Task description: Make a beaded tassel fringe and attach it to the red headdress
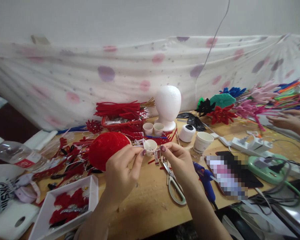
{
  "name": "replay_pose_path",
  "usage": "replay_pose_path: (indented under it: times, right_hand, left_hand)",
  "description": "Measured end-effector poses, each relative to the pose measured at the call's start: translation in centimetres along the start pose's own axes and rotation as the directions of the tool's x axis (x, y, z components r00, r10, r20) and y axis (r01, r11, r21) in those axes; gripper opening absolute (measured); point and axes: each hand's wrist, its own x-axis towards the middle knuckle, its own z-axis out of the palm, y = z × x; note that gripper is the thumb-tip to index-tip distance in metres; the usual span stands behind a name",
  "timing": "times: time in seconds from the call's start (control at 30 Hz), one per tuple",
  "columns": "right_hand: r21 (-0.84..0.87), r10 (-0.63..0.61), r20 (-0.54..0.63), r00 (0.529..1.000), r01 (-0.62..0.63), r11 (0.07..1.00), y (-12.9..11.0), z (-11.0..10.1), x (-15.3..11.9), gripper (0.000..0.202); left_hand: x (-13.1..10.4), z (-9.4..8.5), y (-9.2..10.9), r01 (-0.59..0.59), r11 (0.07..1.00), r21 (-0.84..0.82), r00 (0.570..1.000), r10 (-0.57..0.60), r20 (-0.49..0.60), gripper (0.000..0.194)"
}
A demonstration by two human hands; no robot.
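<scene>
My left hand (pixel 123 166) and my right hand (pixel 178 161) are raised over the table, thumbs and forefingers pinched, a small gap between them. From my right fingertips hangs a small dangling ornament (pixel 157 158) with short silvery and reddish strips. A thin strand may run across to my left fingertips; what they hold is too small to make out. Just behind the gap stands a white paper cup (pixel 150 145). Scissors (pixel 175 188) with pale green handles lie under my right hand. A rounded red velvet piece (pixel 107 150) sits behind my left hand.
A white foam head (pixel 168 103) stands at the back beside a red basket (pixel 115 123). A blue glue gun (pixel 206 183), a phone (pixel 226 176) and power strips (pixel 250 145) lie right. A white box (pixel 92 196) is front left. Another person's hands (pixel 290 120) show far right.
</scene>
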Motion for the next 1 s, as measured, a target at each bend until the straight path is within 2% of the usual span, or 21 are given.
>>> replay_pose_path:
  times: [0.07, 0.17, 0.23, 0.33, 0.43, 0.53, 0.7, 0.83, 0.9, 1.0]
  right_hand:
    - [0.029, -0.008, -0.017, 1.000, 0.009, 1.000, 0.0, 0.2, 0.2, 0.032]
    - [0.070, -0.026, -0.005, 1.000, 0.026, 0.997, 0.2, 0.5, 0.3, 0.033]
    - [0.079, -0.032, 0.028, 0.999, 0.030, 0.996, 0.2, 0.7, 0.2, 0.032]
    - [0.034, -0.052, 0.088, 0.995, 0.049, 0.998, 0.1, 1.0, -0.2, 0.026]
    - [0.035, -0.103, 0.099, 0.990, 0.100, 0.994, -0.1, 1.3, -0.6, 0.017]
    - [0.079, -0.147, 0.123, 0.981, 0.138, 0.987, -0.4, 1.4, -0.8, 0.010]
    - [0.057, -0.143, 0.147, 0.979, 0.136, 0.989, -0.9, 1.6, -0.8, 0.010]
    - [0.052, -0.166, 0.132, 0.977, 0.160, 0.986, -0.8, 1.6, -0.6, 0.009]
    - [0.046, -0.154, 0.148, 0.977, 0.149, 0.988, -0.7, 1.6, -0.5, 0.010]
    - [0.031, -0.126, 0.162, 0.979, 0.123, 0.992, -0.7, 1.6, -0.5, 0.012]
  left_hand:
    - [0.1, -0.2, 0.2, 0.131, 0.981, -0.142, 0.988, -0.117, 0.100, 0.021]
    - [0.1, -0.3, 0.5, 0.310, 0.888, -0.339, 0.945, -0.247, 0.216, 0.026]
    - [0.2, -0.3, 0.7, 0.383, 0.819, -0.427, 0.920, -0.296, 0.258, 0.028]
    - [0.3, -0.2, 0.9, 0.432, 0.760, -0.486, 0.901, -0.332, 0.280, 0.029]
    - [0.3, -0.2, 1.2, 0.427, 0.773, -0.470, 0.903, -0.344, 0.255, 0.027]
    - [0.1, -0.3, 1.6, 0.380, 0.840, -0.388, 0.925, -0.333, 0.185, 0.024]
    - [-0.3, -0.5, 1.8, 0.223, 0.954, -0.201, 0.975, -0.217, 0.054, 0.019]
    - [-0.4, -0.4, 1.5, 0.131, 0.989, -0.068, 0.991, -0.132, -0.014, 0.016]
    - [-0.4, -0.4, 1.4, 0.134, 0.990, -0.040, 0.990, -0.135, -0.029, 0.016]
    - [-0.2, -0.4, 1.4, 0.217, 0.974, -0.068, 0.976, -0.217, 0.007, 0.018]
